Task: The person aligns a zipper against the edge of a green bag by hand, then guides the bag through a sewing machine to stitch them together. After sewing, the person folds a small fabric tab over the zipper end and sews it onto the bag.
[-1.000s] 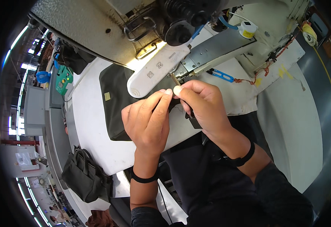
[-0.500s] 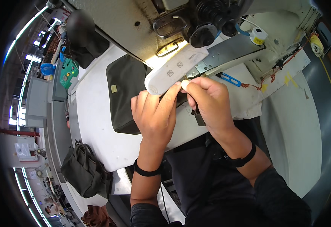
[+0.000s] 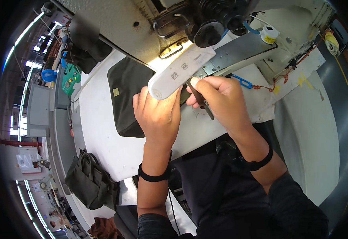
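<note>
A dark olive fabric bag (image 3: 128,93) with a small tan patch lies on the white table under the sewing machine head. Its right part runs beneath my left hand (image 3: 159,113), whose bent fingers grip it. The fingertips there are hidden below the rounded white guard (image 3: 182,71) of the machine. Just right of the guard, my right hand (image 3: 223,99) pinches a narrow dark strap (image 3: 200,97) between thumb and fingers. The strap's lower end hangs toward the table edge. A lit lamp (image 3: 172,53) shines behind the guard.
A blue-handled tool (image 3: 241,81) on an orange coiled cord lies right of my right hand. Beyond it stands a small white bottle (image 3: 269,35) on the machine bed. Another dark bag (image 3: 90,181) rests at lower left. The machine head overhangs the work closely.
My hands have moved slightly apart. The right hand has turned and shows more of the strap, while the left fingertips have slid under the guard. The view has shifted a little.
</note>
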### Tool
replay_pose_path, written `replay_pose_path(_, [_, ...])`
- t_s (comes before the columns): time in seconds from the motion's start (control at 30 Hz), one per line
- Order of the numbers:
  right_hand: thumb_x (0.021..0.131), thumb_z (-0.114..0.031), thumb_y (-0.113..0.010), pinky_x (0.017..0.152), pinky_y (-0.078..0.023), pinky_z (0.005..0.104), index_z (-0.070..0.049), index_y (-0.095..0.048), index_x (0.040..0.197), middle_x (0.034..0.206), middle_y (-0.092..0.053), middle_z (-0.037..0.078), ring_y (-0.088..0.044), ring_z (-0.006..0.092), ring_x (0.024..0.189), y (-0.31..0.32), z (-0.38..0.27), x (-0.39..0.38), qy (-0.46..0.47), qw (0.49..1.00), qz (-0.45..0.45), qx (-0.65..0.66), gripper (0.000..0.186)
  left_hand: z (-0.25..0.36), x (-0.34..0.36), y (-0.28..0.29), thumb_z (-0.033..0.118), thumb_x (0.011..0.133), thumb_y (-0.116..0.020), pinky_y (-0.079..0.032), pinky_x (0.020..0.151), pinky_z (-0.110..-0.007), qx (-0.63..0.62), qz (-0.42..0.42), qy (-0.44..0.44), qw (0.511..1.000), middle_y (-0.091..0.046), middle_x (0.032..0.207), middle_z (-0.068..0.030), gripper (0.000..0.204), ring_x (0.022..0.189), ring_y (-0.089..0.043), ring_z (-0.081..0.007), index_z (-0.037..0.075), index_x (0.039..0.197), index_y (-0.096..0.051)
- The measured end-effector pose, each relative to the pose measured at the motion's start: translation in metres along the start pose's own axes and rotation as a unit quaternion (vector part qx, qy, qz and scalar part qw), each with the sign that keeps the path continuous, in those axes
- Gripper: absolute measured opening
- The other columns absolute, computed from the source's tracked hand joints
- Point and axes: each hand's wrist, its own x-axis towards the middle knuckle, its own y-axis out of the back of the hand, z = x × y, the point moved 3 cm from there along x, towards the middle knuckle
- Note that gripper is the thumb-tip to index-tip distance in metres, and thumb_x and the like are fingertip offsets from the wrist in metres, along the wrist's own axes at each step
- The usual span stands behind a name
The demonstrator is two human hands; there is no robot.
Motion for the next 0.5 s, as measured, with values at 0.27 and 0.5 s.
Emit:
replay_pose_path(0.27, [0.105,-0.015,-0.063,0.076,-0.057,0.0265,0.007,-0.076,0.108,0.091,-0.079,0.012,-0.072,0.0122,0.081,0.019,-0.005,0.0,0.047,0.992,-0.039,-0.109,0.026,-0.005,0.005,-0.005,0.005,0.086,-0.082,-0.048,0.08,-0.033,-0.013,0.03,-0.028,0.999,-0.076,0.099,-0.0044,0.019,0.085,-0.067,-0.0206,0.009,0.104,-0.082])
replay_pose_path(0.5, [0.103,-0.012,-0.065,0.072,-0.056,0.0234,0.004,-0.076,0.109,0.086,-0.077,0.008,-0.07,0.009,0.076,0.047,-0.022,-0.007,0.164,0.973,0.058,-0.149,0.02,-0.001,-0.001,-0.01,0.005,0.085,-0.083,-0.047,0.078,-0.032,-0.006,0.035,0.013,0.999,-0.077,0.101,-0.0031,0.021,0.084,-0.066,-0.0199,0.01,0.105,-0.082])
